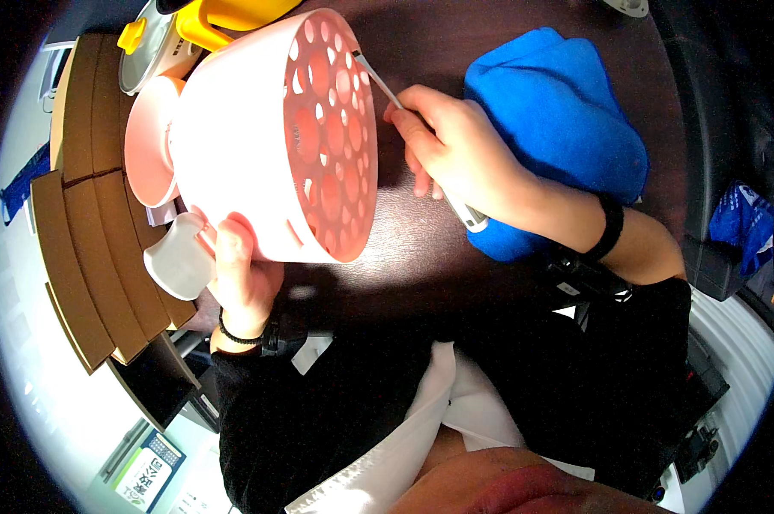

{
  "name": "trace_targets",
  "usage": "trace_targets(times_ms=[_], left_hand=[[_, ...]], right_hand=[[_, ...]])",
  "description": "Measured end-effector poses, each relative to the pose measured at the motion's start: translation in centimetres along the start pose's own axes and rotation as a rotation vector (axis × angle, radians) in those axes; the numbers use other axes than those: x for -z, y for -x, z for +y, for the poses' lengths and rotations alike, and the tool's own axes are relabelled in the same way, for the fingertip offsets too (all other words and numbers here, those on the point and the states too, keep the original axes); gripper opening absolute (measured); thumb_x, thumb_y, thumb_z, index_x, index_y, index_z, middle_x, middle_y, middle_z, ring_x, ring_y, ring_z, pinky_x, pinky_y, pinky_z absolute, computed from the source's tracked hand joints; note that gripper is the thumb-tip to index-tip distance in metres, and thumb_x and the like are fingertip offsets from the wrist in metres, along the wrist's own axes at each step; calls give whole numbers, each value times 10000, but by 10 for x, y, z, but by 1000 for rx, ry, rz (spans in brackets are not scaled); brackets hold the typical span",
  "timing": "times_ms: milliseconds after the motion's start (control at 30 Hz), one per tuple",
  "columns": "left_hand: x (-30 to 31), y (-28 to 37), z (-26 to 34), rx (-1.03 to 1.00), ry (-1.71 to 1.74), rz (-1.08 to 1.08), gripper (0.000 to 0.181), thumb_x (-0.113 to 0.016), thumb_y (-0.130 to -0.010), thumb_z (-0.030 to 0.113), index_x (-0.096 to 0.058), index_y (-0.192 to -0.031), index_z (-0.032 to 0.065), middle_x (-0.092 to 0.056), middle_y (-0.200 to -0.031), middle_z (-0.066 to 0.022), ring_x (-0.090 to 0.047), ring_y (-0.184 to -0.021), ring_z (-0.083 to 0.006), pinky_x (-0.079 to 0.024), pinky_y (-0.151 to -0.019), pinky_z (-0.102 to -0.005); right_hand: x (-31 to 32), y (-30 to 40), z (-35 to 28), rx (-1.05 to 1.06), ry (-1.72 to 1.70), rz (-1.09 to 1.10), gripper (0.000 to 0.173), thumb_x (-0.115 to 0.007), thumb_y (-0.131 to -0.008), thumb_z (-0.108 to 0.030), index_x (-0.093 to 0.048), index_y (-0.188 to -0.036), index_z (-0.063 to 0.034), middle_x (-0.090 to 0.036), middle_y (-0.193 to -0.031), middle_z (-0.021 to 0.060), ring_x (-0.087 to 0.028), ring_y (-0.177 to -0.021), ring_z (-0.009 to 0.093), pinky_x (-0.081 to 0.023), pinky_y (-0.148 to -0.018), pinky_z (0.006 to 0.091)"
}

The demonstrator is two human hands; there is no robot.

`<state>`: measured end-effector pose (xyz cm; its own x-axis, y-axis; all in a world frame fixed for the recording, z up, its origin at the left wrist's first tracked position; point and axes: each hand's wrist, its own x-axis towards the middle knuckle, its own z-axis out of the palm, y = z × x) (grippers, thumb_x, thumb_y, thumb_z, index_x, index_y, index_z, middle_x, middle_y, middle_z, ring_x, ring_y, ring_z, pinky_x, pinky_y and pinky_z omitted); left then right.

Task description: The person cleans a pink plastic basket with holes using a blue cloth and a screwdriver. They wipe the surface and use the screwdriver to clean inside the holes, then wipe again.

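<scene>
A pink plastic vessel (pixel 232 141) lies tilted on its side, its face with many round holes (pixel 335 141) turned to the right. My left hand (pixel 242 270) grips it at its lower left edge, beside a pale grey rounded paddle-like part (pixel 181 257). My right hand (pixel 451 141) holds a slim light-coloured tool (pixel 383 83) with a dark tip, which reaches the rim of the holed face; its thick handle end (pixel 470 218) shows below the palm. A smaller pink bowl-shaped part (pixel 149 141) is on the vessel's left.
A folded blue cloth (pixel 554 115) lies right of my right hand on the dark table (pixel 419 38). A yellow plastic item (pixel 200 26) and a lidded pot (pixel 149 51) stand at the upper left. Brown cardboard (pixel 97 257) runs along the left side.
</scene>
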<state>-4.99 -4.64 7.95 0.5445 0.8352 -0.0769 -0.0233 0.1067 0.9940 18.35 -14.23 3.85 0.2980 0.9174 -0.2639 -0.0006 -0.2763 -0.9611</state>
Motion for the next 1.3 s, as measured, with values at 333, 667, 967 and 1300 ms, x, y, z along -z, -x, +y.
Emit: trace_targets(times_ms=[333, 667, 967, 1300], left_hand=[[1, -1, -4, -39, 43, -11, 602, -620, -927, 441, -419, -1396, 122, -551, -1277, -89, -581, -1110, -240, -532, -841, -400], [14, -11, 3, 36, 238, -13, 539, -525, -966, 407, -465, -1371, 57, -536, -1333, -132, -543, -1189, -307, -429, -1000, -510], [49, -47, 12, -172, 125, 86, 403, -546, -949, 300, -586, -1212, -2, -656, -1107, -149, -632, -1006, -248, -496, -890, -399], [59, -55, 12, -25, 232, 82, 466, -621, -895, 336, -616, -1192, -23, -692, -1057, -120, -652, -959, -199, -494, -857, -344]], right_hand=[[-1, -1, 0, -17, 28, 5, 194, -434, -1037, -124, -565, -1068, 16, -531, -579, 34, -545, -431, 97, -424, -387, 237], [4, -2, 3, -30, -93, -77, 243, -408, -1056, -160, -560, -1080, 28, -523, -598, 43, -480, -411, 92, -392, -389, 246], [3, -2, 2, 25, -4, -95, 235, -414, -1057, -153, -565, -1081, 25, -526, -608, 43, -463, -416, 81, -373, -393, 234], [8, -1, 1, 67, 76, -103, 226, -415, -1059, -154, -578, -1051, 2, -512, -588, 27, -432, -401, 64, -348, -382, 223]])
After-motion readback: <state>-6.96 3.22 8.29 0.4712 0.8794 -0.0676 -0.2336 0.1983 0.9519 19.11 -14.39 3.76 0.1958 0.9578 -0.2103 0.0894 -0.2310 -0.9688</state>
